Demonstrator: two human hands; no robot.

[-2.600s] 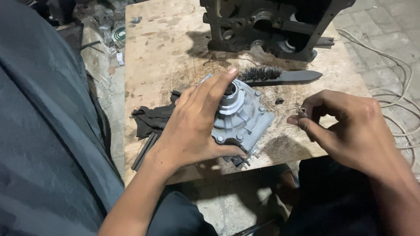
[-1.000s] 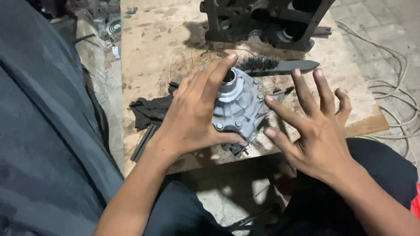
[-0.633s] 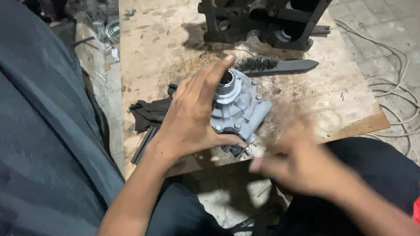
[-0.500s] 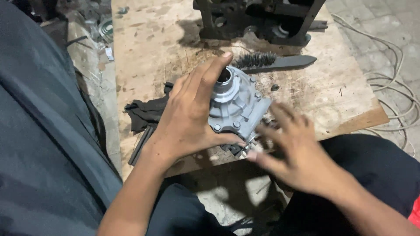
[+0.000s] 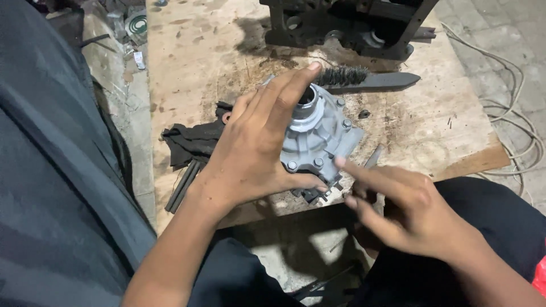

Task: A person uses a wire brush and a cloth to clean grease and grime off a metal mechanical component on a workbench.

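Grey cast housing [image 5: 318,139] sits near the board's edge [image 5: 466,165]; your left hand [image 5: 256,150] clamps it, spread right hand [image 5: 409,210] pointing — a nudge could tip it off.

Left hand [image 5: 256,150] steadying a grey bolted housing [image 5: 318,139] on the wooden surface [image 5: 199,62].

Right hand [image 5: 406,207] extends a fingertip to the housing's near edge, apparently touching it. A wire brush [image 5: 364,79] lies just behind; a black rag [image 5: 190,142] sits left.
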